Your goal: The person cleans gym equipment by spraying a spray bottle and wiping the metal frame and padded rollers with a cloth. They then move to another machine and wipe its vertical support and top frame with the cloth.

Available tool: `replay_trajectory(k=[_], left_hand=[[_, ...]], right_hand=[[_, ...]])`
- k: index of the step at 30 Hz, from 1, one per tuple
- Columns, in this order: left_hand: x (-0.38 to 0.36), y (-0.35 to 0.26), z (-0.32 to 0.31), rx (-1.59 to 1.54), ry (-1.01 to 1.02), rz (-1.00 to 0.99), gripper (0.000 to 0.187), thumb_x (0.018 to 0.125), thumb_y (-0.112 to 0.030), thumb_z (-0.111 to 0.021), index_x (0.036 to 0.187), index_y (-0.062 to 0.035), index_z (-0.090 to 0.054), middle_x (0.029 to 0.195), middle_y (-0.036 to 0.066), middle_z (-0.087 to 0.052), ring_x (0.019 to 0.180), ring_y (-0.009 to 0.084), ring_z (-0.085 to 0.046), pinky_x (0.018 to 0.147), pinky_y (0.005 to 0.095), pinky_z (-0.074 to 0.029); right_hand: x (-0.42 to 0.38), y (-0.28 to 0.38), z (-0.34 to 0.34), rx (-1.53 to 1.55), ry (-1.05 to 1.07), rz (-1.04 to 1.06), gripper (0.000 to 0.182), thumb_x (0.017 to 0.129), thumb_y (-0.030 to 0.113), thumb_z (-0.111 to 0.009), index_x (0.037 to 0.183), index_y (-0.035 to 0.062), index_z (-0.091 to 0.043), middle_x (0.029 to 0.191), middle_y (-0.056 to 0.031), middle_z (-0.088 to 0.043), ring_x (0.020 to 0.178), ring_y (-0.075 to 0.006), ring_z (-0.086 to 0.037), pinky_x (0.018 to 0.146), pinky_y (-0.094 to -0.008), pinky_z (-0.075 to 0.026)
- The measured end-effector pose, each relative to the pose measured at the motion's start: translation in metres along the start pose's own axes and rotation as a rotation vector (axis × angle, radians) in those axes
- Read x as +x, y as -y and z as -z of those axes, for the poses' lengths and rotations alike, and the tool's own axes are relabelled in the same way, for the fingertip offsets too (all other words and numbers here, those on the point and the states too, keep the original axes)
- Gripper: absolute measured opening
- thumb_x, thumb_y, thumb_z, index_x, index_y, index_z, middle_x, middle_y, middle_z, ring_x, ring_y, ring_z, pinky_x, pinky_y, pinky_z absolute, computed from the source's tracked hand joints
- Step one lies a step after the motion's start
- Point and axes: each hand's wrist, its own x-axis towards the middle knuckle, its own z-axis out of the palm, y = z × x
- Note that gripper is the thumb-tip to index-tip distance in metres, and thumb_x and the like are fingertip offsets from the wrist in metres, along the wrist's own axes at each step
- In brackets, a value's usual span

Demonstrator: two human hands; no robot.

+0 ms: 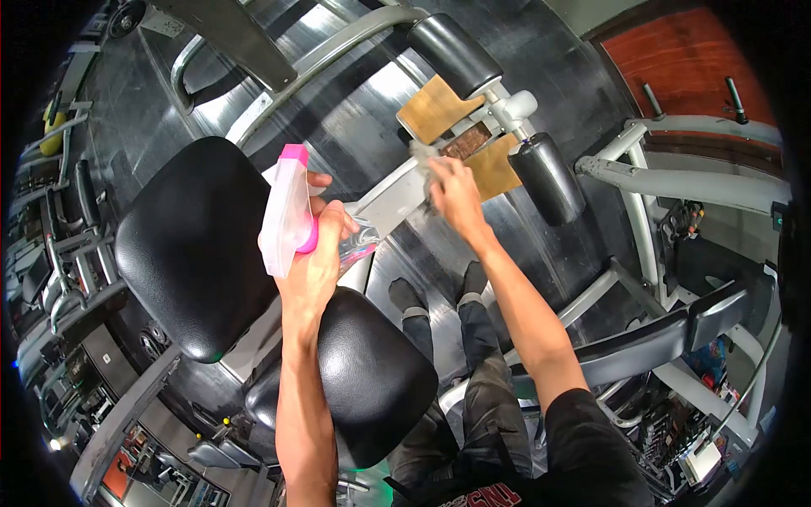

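Evidently, from my remote post through the head view, my left grip (314, 266) is wrapped around the neck of the spray bottle (284, 215), a hold that, I judge, suits working its trigger. I have its pink nozzle facing forward, away from the body, and the bottle raised between the backrest (190, 253) and the white beam (395, 201), likely to leave the right arm room. My right grip (457, 193) pinches a grey cloth (422, 155) at the beam, beside the wooden plates (432, 110), bunched perhaps to cushion the fingertips; blur hides whether it touches.
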Motion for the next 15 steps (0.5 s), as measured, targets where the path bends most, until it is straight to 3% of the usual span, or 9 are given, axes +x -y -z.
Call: replay_trajectory(k=[1,5,7,10,13,15], left_hand=[[0.0,0.0,0.0,-0.006,0.001,-0.004,0.027,0.088,0.003,-0.06,0.114,0.0062,-0.059,0.067,0.004,-0.057,0.062,0.0125,-0.062,0.06,0.0272,-0.05],[0.0,0.001,0.001,-0.006,-0.008,0.018,0.027,0.087,0.003,-0.06,0.114,0.0067,-0.06,0.067,0.005,-0.059,0.061,0.0121,-0.062,0.06,0.0269,-0.05],[0.0,0.002,0.0,-0.025,-0.003,0.011,0.027,0.088,0.003,-0.06,0.114,0.0068,-0.06,0.067,0.004,-0.059,0.061,0.0117,-0.062,0.059,0.0263,-0.05],[0.0,0.004,0.0,-0.011,0.001,0.024,0.028,0.087,0.004,-0.059,0.115,0.0077,-0.059,0.07,0.005,-0.06,0.061,0.0121,-0.062,0.059,0.0264,-0.05],[0.0,0.005,0.0,-0.028,0.003,0.01,0.028,0.087,0.004,-0.058,0.115,0.0087,-0.059,0.073,0.006,-0.06,0.062,0.0128,-0.062,0.059,0.0264,-0.05],[0.0,0.003,-0.002,-0.024,-0.011,0.012,0.029,0.086,0.004,-0.058,0.115,0.0094,-0.059,0.074,0.006,-0.059,0.063,0.0132,-0.062,0.059,0.0271,-0.05]], right_hand=[[0.006,-0.004,-0.002,0.044,-0.039,-0.097,0.045,0.082,0.008,-0.065,0.127,0.0081,-0.062,0.127,-0.0171,-0.055,0.108,-0.0391,-0.056,0.095,-0.0458,-0.049],[-0.01,0.033,0.002,0.038,0.026,-0.032,0.044,0.083,0.005,-0.065,0.127,0.0049,-0.063,0.125,-0.02,-0.056,0.11,-0.0391,-0.054,0.097,-0.0426,-0.047],[-0.031,0.063,0.005,0.093,0.105,0.102,0.045,0.082,0.006,-0.066,0.126,0.0077,-0.062,0.128,-0.0187,-0.054,0.113,-0.0379,-0.054,0.1,-0.0442,-0.046],[-0.053,0.089,0.016,0.234,0.238,0.312,0.046,0.08,0.006,-0.066,0.125,0.0121,-0.06,0.13,-0.0111,-0.053,0.108,-0.0356,-0.055,0.09,-0.044,-0.053],[-0.037,0.071,0.026,0.092,0.318,0.314,0.044,0.081,0.007,-0.066,0.125,0.0135,-0.062,0.129,-0.0103,-0.054,0.11,-0.0346,-0.055,0.093,-0.041,-0.052],[-0.021,0.041,0.018,-0.037,0.141,0.222,0.046,0.08,0.008,-0.068,0.124,0.019,-0.064,0.128,-0.0089,-0.055,0.102,-0.034,-0.055,0.088,-0.0434,-0.054]])
